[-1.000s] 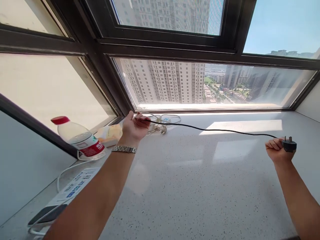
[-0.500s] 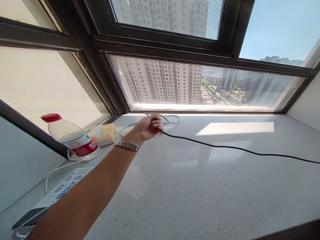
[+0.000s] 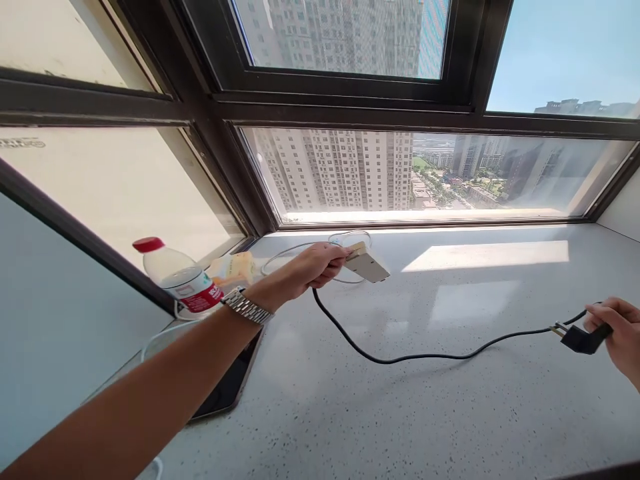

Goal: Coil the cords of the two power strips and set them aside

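My left hand (image 3: 315,265) grips a beige power strip (image 3: 367,263) by its near end and holds it just above the speckled stone sill (image 3: 400,413). A black cable (image 3: 400,357) runs from under that hand, sags onto the sill and rises to the right. There my right hand (image 3: 620,337) pinches the black plug (image 3: 583,337), prongs pointing left. A metal watch is on my left wrist.
A plastic bottle (image 3: 183,283) with a red cap stands at the left by the window frame, next to a yellow packet (image 3: 233,268). White cables (image 3: 345,237) coil behind the power strip. A dark tablet (image 3: 227,387) lies under my left forearm. Dark window frames wall the sill's far edge.
My left hand has lifted the power strip off the sill by the window. My right hand is back in view, lower and nearer, and the black cable now hangs slack.
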`<state>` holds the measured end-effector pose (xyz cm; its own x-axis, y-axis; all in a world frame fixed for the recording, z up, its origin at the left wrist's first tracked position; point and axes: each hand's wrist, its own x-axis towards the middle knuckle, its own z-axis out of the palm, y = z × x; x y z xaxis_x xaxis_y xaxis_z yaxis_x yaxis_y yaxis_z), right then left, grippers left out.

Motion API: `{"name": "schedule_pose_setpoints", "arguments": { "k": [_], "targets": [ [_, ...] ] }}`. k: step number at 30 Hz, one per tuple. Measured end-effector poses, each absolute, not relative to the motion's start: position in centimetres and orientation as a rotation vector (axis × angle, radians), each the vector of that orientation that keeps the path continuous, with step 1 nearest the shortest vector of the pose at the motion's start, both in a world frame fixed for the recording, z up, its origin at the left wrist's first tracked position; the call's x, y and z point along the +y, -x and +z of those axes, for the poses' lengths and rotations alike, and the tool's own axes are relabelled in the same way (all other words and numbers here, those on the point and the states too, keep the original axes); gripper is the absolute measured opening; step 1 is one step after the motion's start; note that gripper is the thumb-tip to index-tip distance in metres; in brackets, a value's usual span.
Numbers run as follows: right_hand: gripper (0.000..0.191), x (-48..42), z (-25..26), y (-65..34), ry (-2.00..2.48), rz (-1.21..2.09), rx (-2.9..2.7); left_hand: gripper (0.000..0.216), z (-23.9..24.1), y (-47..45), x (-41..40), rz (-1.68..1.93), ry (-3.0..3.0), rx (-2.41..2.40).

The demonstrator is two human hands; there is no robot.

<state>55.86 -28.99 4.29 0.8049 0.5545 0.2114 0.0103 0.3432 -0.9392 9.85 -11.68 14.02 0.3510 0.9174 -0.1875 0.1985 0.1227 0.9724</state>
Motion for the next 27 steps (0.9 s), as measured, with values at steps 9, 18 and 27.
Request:
{"name": "schedule_pose_setpoints", "arguments": {
  "k": [9,18,27],
  "targets": [
    [0.042,-23.7,4.9,-42.7,1.208,1.147,-0.909,0.043,6.9,-18.9,-15.6,1.000,-1.934,0.663],
    [0.027,-20.6,-0.1,-37.8,1.272,1.396,-0.575,0.041,0.0,-20.5,-15.5,0.506,-2.767,0.495],
    [0.025,-18.5,-1.9,-43.1,1.848,1.093,-0.899,0.053,-2.1,-11.5,-2.7,0.231,-2.489,1.662]
  ]
}}
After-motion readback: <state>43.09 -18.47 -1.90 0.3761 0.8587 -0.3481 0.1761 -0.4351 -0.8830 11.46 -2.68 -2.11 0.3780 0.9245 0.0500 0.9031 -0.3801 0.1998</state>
